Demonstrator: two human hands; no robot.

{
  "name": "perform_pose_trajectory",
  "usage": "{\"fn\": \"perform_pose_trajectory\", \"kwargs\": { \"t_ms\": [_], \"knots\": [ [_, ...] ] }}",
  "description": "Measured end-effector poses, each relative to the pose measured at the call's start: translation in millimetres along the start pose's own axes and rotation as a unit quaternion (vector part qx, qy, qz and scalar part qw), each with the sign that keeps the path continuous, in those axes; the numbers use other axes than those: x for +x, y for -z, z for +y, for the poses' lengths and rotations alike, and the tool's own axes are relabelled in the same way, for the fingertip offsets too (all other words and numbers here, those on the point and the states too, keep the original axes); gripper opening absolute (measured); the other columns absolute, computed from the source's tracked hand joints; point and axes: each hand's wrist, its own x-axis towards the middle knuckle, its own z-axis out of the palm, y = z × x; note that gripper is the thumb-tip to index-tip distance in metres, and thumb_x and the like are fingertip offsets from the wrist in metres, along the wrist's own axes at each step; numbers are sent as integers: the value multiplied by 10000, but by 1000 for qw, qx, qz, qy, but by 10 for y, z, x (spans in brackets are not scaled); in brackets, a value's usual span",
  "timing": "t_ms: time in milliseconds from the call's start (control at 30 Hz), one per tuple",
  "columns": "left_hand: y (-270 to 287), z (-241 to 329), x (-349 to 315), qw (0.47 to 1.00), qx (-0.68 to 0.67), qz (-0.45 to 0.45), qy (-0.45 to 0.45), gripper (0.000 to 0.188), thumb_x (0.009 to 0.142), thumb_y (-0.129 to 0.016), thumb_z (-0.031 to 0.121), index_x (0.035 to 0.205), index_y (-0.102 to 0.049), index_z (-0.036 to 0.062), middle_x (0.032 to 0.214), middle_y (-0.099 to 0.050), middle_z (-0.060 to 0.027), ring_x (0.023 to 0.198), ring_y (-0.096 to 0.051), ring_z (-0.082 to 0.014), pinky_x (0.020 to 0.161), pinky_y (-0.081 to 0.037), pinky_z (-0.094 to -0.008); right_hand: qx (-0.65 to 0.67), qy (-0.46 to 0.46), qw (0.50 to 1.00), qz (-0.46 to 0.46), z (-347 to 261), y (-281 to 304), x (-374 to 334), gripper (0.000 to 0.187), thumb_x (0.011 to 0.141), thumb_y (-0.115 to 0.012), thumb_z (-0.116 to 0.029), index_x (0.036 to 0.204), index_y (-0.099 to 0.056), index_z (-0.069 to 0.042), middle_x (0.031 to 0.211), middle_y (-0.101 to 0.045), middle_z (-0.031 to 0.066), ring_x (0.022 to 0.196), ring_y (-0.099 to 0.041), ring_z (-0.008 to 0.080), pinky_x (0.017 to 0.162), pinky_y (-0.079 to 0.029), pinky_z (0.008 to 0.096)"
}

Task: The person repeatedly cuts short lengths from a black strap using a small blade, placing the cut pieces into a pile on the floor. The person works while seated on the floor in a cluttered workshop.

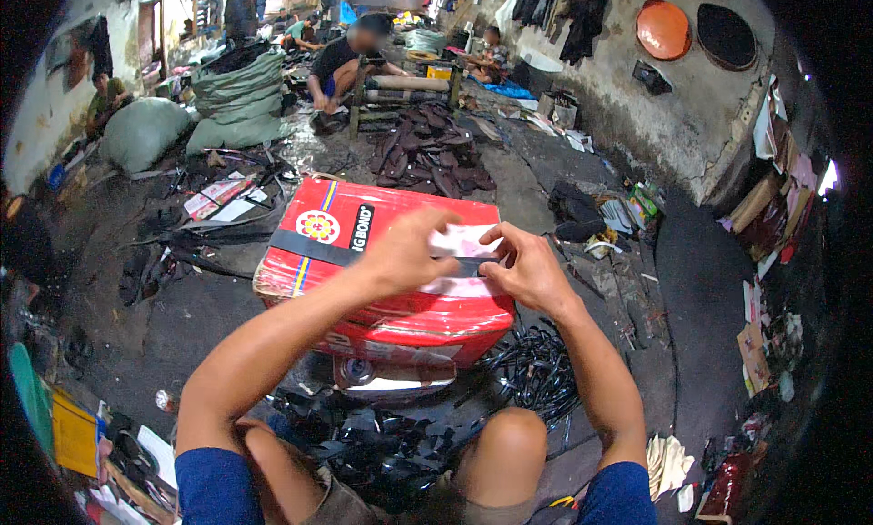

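A red box (pixel 391 320), wrapped in clear film, stands in front of my knees. Across its top lies a flat black strip (pixel 314 247), with a pale pink and white sheet (pixel 466 240) by its right end. Over the middle of the box is my left hand (pixel 409 252), slightly blurred, its thumb and fingers apart on either side of the strip. My right hand (pixel 532 269) is at the box's right edge, thumb and curled fingers closed at the strip's end. The fingertips partly hide that end.
Glossy black strips (pixel 536 366) lie tangled right of the box; more black pieces (pixel 382 443) spread between my legs. Beyond the box are a pile of dark brown pieces (pixel 432 152) and a wooden bench (pixel 405 98), where another person (pixel 346 66) works. Stuffed sacks (pixel 145 134) stand far left.
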Motion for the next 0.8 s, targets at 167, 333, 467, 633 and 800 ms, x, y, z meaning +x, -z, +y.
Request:
{"fn": "perform_pose_trajectory", "kwargs": {
  "t_ms": [167, 333, 467, 633, 800],
  "knots": [
    [-469, 191, 53, 996, -85, -12, 8, 333, 823, -796, 145, 1111, -698, 10, 935, -698, -145, 781, -679, -209, 701, -553, -367, -24, 24, 999, 34, 56, 2, -136, 205, 820, -762, -181, 991, -720, -79, 880, -747, 135, 800, -732, 331, 733, -571, 437],
    [-491, 218, 14, 999, -50, 14, -1, 229, 840, -796, 137, 1025, -727, 21, 907, -677, -121, 805, -670, -239, 724, -540, -366, -85, 78, 991, 69, 141, 24, -224, 170, 838, -773, -203, 969, -764, -95, 944, -699, 99, 855, -706, 329, 755, -563, 426],
    [-487, 201, 1, 997, -70, 16, 1, 206, 814, -817, 127, 976, -741, 25, 904, -672, -120, 820, -669, -248, 736, -536, -362, -72, 91, 991, 72, 181, 51, -262, 192, 842, -785, -211, 981, -776, -79, 935, -655, 107, 837, -688, 312, 762, -556, 409],
    [-456, 208, 23, 993, -107, -11, 43, 204, 790, -831, 112, 953, -751, 20, 911, -688, -111, 804, -685, -221, 721, -547, -343, 0, 125, 989, 75, 346, 42, -244, 166, 828, -788, -121, 977, -796, -48, 882, -636, 101, 766, -631, 230, 690, -502, 352],
    [-472, 135, 39, 991, -128, -6, 29, 234, 770, -827, 153, 936, -757, 3, 893, -689, -131, 785, -698, -249, 711, -550, -373, 75, 78, 994, 19, 392, 93, -209, 196, 806, -825, -111, 996, -812, -64, 895, -617, 36, 739, -579, 120, 634, -453, 276]
  ]
}}
